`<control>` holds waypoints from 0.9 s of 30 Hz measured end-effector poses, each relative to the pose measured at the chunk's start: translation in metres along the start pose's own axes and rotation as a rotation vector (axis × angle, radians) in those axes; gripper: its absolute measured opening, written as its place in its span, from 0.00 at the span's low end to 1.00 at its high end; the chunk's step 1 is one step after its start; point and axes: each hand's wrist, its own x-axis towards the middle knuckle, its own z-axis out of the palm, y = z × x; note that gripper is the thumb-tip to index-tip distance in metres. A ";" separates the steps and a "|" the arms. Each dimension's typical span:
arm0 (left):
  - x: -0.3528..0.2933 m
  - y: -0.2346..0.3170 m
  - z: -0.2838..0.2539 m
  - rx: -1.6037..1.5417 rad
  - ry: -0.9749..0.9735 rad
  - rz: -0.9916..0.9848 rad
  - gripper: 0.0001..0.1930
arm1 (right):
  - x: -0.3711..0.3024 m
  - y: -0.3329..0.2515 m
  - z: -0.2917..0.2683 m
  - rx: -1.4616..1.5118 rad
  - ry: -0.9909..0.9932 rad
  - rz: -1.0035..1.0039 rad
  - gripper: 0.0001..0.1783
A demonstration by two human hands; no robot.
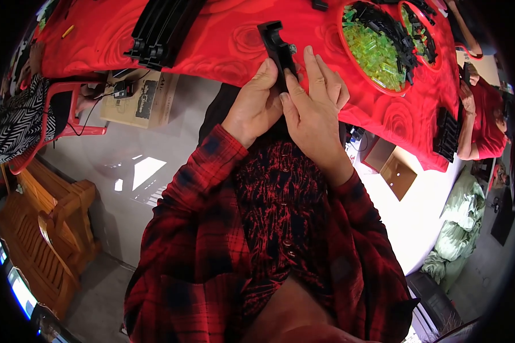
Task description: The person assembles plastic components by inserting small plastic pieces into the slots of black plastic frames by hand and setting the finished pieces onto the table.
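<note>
A long black plastic part (276, 46) with a curved notch at its far end is tilted up in front of me, near the table edge. My left hand (253, 106) is closed around its lower left side, with the thumb along it. From the right, my right hand (315, 108) pinches its lower end between thumb and forefinger. The other fingers of that hand point away, stretched out. A small greyish piece (292, 49) shows beside the part, too small to name. My palms and fingers hide the part's lower end.
On the red tablecloth (229, 43), several long black plastic parts (165, 31) lie at left. An orange-rimmed basin (349, 54) holds yellow-green clear pieces and black pieces, with a smaller one (438, 57) beyond. A person in red (486, 117) handles a black part at right. A cardboard box (133, 103) stands below.
</note>
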 end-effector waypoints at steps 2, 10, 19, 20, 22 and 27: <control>-0.001 0.000 0.002 0.022 0.019 0.025 0.24 | 0.000 -0.001 -0.003 -0.025 -0.019 -0.003 0.22; 0.001 0.016 0.004 -0.093 0.017 -0.037 0.24 | -0.005 -0.006 -0.016 0.011 -0.052 -0.005 0.19; -0.009 0.029 0.027 0.162 0.124 -0.268 0.22 | -0.007 0.005 -0.033 0.403 0.095 0.086 0.12; -0.013 0.028 0.039 0.220 0.162 -0.239 0.24 | -0.005 0.007 -0.035 0.422 0.145 0.120 0.13; -0.013 0.027 0.037 0.212 0.154 -0.255 0.23 | -0.002 0.008 -0.037 0.452 0.227 0.149 0.16; -0.010 0.024 0.026 0.112 0.083 -0.307 0.21 | -0.002 0.005 -0.035 0.474 0.202 0.132 0.18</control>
